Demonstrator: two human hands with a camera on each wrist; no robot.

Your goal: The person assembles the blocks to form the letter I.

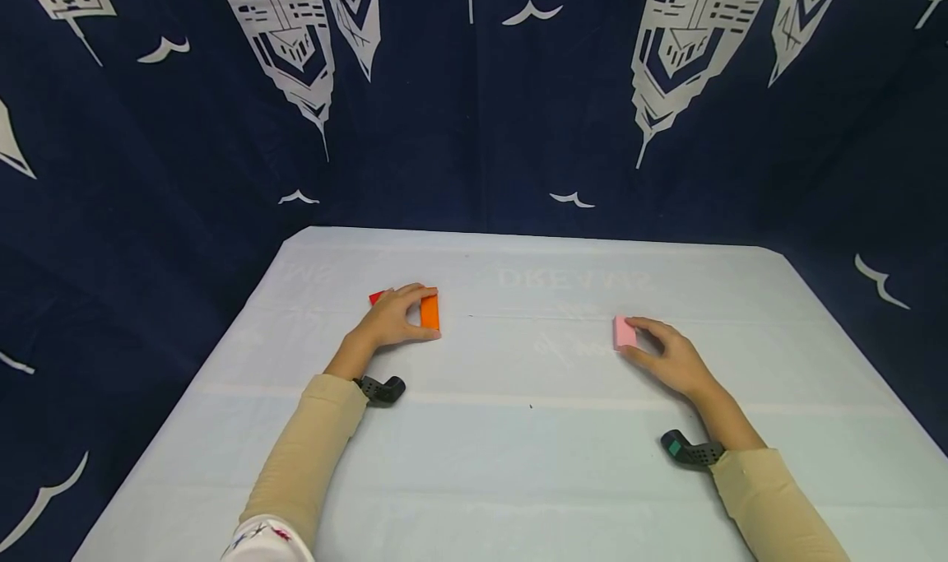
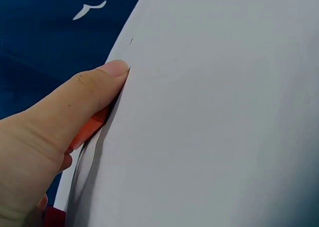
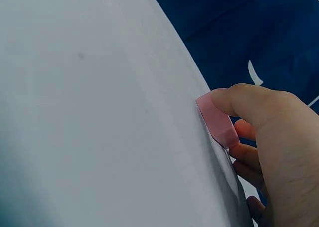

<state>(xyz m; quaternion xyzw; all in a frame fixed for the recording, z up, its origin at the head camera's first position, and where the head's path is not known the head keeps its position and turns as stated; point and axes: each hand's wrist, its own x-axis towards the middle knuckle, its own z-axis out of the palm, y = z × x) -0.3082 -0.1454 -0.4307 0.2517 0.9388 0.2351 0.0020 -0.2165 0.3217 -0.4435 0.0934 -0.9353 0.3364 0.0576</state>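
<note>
On the left side of the white table, my left hand point(image 1: 388, 319) pinches an orange block point(image 1: 430, 311) between thumb and fingers. Part of a red piece point(image 1: 375, 297) shows beyond that hand, the rest of it hidden. In the left wrist view the thumb covers much of the orange block point(image 2: 92, 128), and a dark red corner point(image 2: 55, 217) shows at the bottom. Farther right, my right hand point(image 1: 670, 360) pinches a small pink block point(image 1: 625, 333) by its ends. The right wrist view shows the thumb on the pink block point(image 3: 218, 121), at the tabletop.
A white cloth point(image 1: 511, 455) with faint lettering covers the table. Behind and beside it hangs a dark blue curtain point(image 1: 474, 159) with white building and bird prints. Each wrist wears a dark strapped device, the left one point(image 1: 383, 391) and the right one point(image 1: 690, 451).
</note>
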